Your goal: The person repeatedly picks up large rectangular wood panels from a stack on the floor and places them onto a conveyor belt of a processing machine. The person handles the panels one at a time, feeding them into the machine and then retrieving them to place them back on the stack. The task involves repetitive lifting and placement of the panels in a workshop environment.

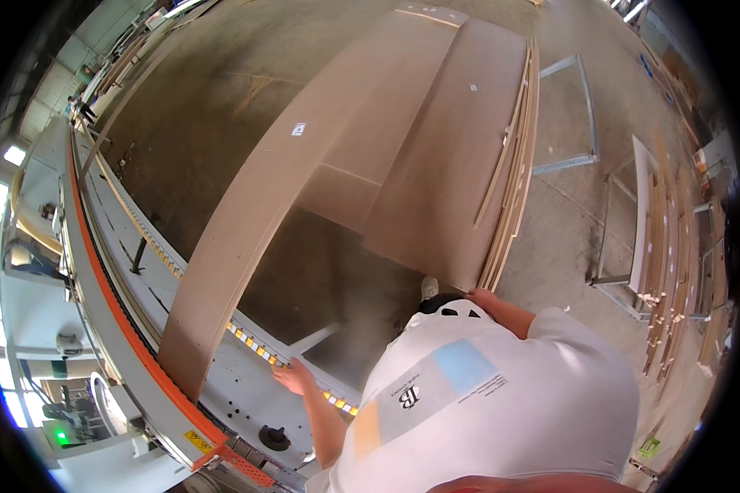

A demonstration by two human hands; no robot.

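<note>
**Left hand (pixel 294 376) laid at a striped strip (pixel 259 347), right hand (pixel 483 299) placed at a board stack (pixel 448 156)**

The left hand's fingers are spread loosely, with nothing seen to be held; their tips are set at the yellow-and-white strip along the tabletop (pixel 247 386). The right hand's fingers are brought to the near edge of the stack, beside thin strips (pixel 508 177); whether the edge is grasped cannot be told, since the fingertips are hidden.

A long brown board (pixel 281 168) is laid with its near end on the grey tabletop, just beside an orange rail (pixel 140 337), and its far part beside the stack. A small white label (pixel 299 129) is stuck on it. A black knob (pixel 274 438) is mounted on the tabletop. The concrete floor (pixel 337 271) is seen between tabletop and stack. On the right, a metal frame (pixel 588 107) and more strips (pixel 666 238) are seen.

The left forearm is stretched upward from the lower edge, the wrist kept low. The right arm is bent out of a white sleeve (pixel 580 329), its forearm pointed leftward to the stack.
</note>
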